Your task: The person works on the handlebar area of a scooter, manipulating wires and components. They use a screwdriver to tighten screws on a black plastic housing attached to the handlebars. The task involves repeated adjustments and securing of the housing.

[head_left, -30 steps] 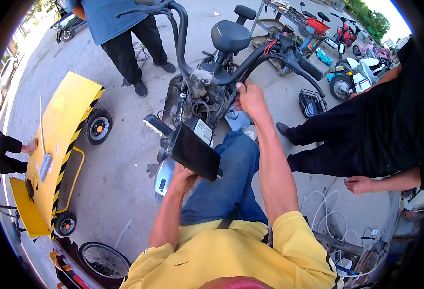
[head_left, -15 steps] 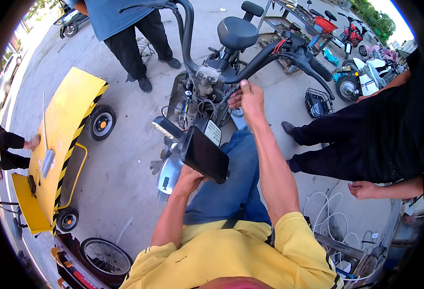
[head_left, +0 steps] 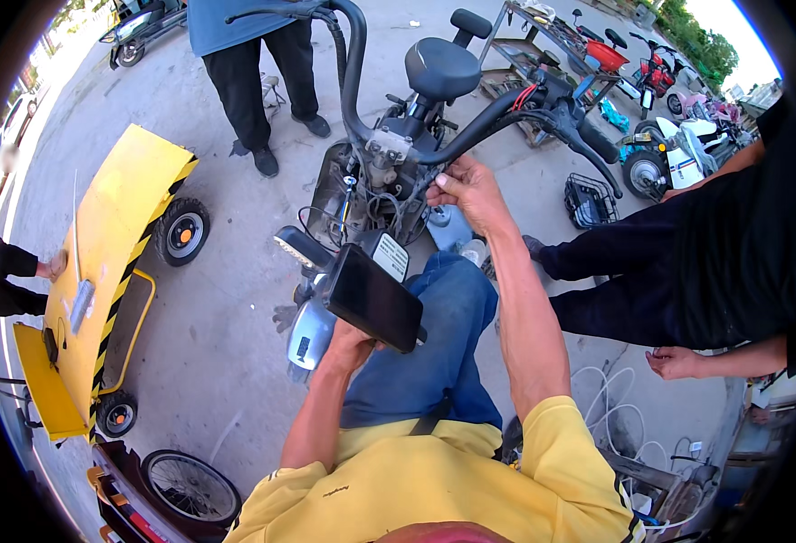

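Observation:
My left hand (head_left: 348,339) is closed on the underside of a detached front assembly with a black rectangular screen (head_left: 371,299), an elongated lamp (head_left: 300,246) and a silver shell (head_left: 309,337), held over my thigh. Beyond it stands a partly stripped black electric bike with exposed cables (head_left: 384,208), a curved handlebar (head_left: 472,128) and a seat (head_left: 441,63). My right hand (head_left: 466,195) is closed among the cables below the handlebar's right side, thumb and fingers bent. What exactly it grips is too small to make out.
A person in black (head_left: 724,253) stands close at right, another in blue (head_left: 253,77) behind the bike. A yellow cart (head_left: 104,271) with someone beside it is at left. A black basket (head_left: 588,199), metal rack (head_left: 520,36), parked scooters (head_left: 678,163), loose wheel (head_left: 190,484) and white hose (head_left: 610,398) surround me.
My right hand has moved slightly down and left along the cables below the handlebar, its thumb now lower. The assembly in my left hand has shifted slightly downward.

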`<state>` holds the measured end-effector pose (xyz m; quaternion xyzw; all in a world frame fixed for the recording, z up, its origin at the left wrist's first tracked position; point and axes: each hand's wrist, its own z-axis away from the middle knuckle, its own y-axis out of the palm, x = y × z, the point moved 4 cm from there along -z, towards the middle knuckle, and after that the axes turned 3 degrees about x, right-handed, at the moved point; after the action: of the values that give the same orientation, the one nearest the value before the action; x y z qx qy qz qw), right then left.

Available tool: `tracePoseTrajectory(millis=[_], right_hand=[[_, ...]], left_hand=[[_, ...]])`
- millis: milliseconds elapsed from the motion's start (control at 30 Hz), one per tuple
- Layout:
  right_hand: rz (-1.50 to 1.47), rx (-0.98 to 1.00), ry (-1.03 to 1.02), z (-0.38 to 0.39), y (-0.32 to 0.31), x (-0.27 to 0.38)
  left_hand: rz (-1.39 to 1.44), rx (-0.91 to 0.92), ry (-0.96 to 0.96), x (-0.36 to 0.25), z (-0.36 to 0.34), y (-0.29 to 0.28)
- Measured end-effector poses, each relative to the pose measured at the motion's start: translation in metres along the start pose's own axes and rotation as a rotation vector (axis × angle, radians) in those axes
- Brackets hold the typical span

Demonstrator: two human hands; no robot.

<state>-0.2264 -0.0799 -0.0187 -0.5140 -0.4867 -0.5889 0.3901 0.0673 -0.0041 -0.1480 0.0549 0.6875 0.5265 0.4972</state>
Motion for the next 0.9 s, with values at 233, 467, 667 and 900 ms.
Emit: tracePoseTrajectory(millis=[233,467,667,900], right_hand=[[-0.140,-0.053,0.006,-0.001,0.005,-0.011],[0.223,0.017,-0.174,-0.014,-0.010,-0.009],[-0.394,0.191,-0.246,-0.013,-0.001,-0.023],[-0.536,0.112,-0.377,-0.028,0.009,-0.048]], left_hand=[[0.046,-0.035,-0.021,0.016,-0.002,-0.005],[0.089,-0.078,-0.071,0.018,-0.005,-0.016],[0.015,-0.099,-0.028,0.013,-0.003,-0.020],[0.010,-0.080,-0.063,-0.002,-0.004,-0.005]])
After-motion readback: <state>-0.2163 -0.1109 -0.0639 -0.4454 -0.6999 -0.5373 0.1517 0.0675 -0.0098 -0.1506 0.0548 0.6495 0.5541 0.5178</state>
